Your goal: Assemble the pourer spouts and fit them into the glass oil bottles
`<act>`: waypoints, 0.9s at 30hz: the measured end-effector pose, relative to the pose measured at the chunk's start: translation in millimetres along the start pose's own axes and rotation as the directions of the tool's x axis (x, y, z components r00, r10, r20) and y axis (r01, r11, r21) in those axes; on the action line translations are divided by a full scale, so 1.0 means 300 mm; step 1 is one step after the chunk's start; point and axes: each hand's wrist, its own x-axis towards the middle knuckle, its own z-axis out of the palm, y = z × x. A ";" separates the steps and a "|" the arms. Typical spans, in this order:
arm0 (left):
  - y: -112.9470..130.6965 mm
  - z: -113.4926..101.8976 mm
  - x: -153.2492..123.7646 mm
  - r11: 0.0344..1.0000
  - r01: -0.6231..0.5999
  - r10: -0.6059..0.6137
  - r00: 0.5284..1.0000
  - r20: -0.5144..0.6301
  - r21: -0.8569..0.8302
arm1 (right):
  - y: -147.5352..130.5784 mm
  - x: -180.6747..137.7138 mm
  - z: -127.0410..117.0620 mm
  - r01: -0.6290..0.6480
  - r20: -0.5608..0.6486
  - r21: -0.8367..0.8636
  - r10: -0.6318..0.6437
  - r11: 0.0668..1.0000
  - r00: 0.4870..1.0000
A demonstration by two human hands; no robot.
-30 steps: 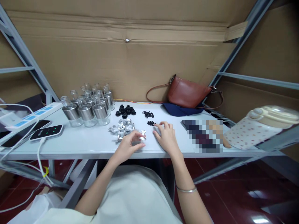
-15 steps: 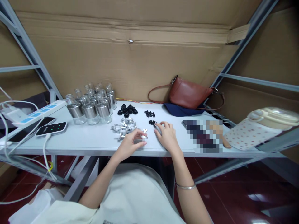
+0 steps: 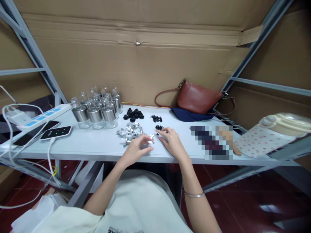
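Observation:
My left hand is closed on a small shiny metal piece with flared prongs, pinched between thumb and fingers over the table's front part. Beside it lies a pile of similar silver pieces. My right hand has its thumb and fingers apart, its index fingertip by a group of small black parts. One small black part sits on the table near those fingertips, apart from the group; whether a finger touches it I cannot tell.
Glass bottles with metal bands stand at the left. Behind the silver pile are black round caps and thin black parts. A brown bag, a dotted bottle, a power strip and a white-cased device flank the work area.
My right fingertips have shifted slightly left and nearer. A small black part now shows apart from its group. My left hand still holds the metal piece; the whole view has shifted a little.

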 end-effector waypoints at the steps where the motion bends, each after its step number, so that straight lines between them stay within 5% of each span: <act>1: 0.003 0.001 0.000 1.000 0.002 -0.002 1.000 0.000 -0.001 | -0.001 0.004 0.004 0.028 0.011 0.019 -0.029 0.999 1.000; 10: 0.005 0.003 0.003 1.000 -0.008 0.007 1.000 -0.016 -0.022 | -0.158 0.045 0.062 -0.085 -0.038 0.321 0.103 0.943 0.994; 16: 0.002 0.004 0.003 0.999 0.014 -0.015 0.999 -0.030 -0.048 | -0.147 0.039 0.041 -0.225 -0.013 0.830 0.421 0.511 0.907; 21: 0.001 0.004 0.005 0.997 0.024 -0.025 0.999 -0.020 -0.076 | -0.153 0.024 0.002 -0.163 0.054 0.950 0.371 0.268 0.927; 27: 0.003 0.002 0.004 0.992 0.026 -0.024 1.000 0.013 -0.127 | -0.172 0.016 -0.013 -0.150 0.065 0.968 0.372 0.203 0.926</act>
